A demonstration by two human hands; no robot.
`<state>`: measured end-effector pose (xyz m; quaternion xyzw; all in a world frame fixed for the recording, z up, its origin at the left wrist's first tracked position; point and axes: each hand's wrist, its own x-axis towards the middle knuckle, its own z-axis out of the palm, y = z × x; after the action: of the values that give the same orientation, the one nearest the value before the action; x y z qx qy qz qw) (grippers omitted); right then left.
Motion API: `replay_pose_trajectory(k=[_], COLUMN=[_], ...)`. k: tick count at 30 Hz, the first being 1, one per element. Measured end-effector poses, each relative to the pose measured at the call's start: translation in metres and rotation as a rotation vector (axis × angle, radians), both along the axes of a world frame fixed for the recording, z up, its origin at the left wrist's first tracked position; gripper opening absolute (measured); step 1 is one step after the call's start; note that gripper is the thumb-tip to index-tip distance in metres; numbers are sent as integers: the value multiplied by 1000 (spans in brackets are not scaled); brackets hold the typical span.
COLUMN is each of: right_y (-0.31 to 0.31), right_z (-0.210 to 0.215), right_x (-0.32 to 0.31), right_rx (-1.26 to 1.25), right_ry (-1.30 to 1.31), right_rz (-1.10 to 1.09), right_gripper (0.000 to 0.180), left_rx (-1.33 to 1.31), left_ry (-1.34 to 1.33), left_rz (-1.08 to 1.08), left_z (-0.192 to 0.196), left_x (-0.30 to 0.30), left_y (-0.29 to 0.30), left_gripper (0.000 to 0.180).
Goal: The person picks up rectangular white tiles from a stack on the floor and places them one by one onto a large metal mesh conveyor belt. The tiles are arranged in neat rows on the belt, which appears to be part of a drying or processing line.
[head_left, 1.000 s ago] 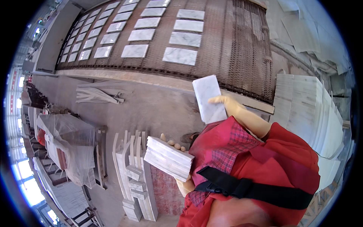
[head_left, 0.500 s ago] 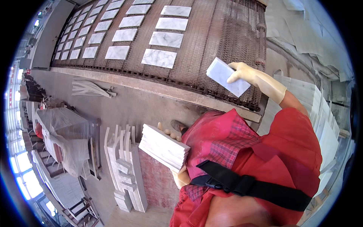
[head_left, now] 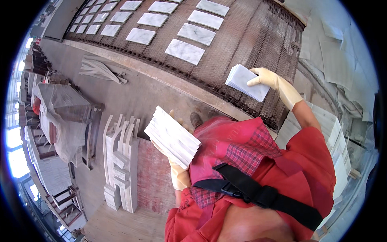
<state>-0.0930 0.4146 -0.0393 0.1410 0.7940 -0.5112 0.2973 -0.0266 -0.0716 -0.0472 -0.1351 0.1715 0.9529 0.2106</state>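
Note:
My left hand (head_left: 179, 176), in a cream rubber glove, carries a thick stack of white marble tiles (head_left: 173, 135) against the apron at my waist. Its fingers wrap under and behind the stack, and the tiles' long edges face up. My right hand (head_left: 269, 79), gloved alike, grips a thinner stack of grey-white marble tiles (head_left: 246, 82), thumb on the top face. This stack is slightly fanned at its left end and sits over the near right part of a brown mesh conveyor belt (head_left: 264, 40). Whether it touches the mesh I cannot tell.
Rows of marble tiles (head_left: 184, 51) lie spaced on the belt to the left. A pale ledge (head_left: 161, 80) edges the conveyor. Stone strips and blocks (head_left: 121, 161) stand at lower left, near a plastic-wrapped load (head_left: 66, 117). Large slabs (head_left: 322, 129) lean at the right.
The view has turned somewhat. My left hand's stack has tipped, showing more of its edges and more glove. The right hand's tiles have tilted, with more layers visible at the left end.

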Motion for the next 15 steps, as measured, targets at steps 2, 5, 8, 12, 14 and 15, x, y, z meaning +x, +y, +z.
replay_pose_trajectory(k=[2,5,8,12,14,15], right_y=[-3,-9,-36,-118,-162,-182], right_z=[2,6,22,68,90,101], right_x=[8,15,14,17,19,19], right_rx=[116,575,732,355,-53,-238], right_ry=[102,493,667,607,392,253], right_rz=[3,173,195,159,151,149], right_gripper=[75,68,63,67,69,69], left_rx=[-27,-95,-123,-65,-46,-13], left_ry=[-20,15,-12,-31,-23,15], left_rz=[31,46,71,172,195,159], left_z=[-6,13,59,26,12,7], left_x=[-1,-2,-11,-27,-34,-39], left_y=[-2,8,26,12,6,4], left_gripper=[106,109,84,98,97,95])
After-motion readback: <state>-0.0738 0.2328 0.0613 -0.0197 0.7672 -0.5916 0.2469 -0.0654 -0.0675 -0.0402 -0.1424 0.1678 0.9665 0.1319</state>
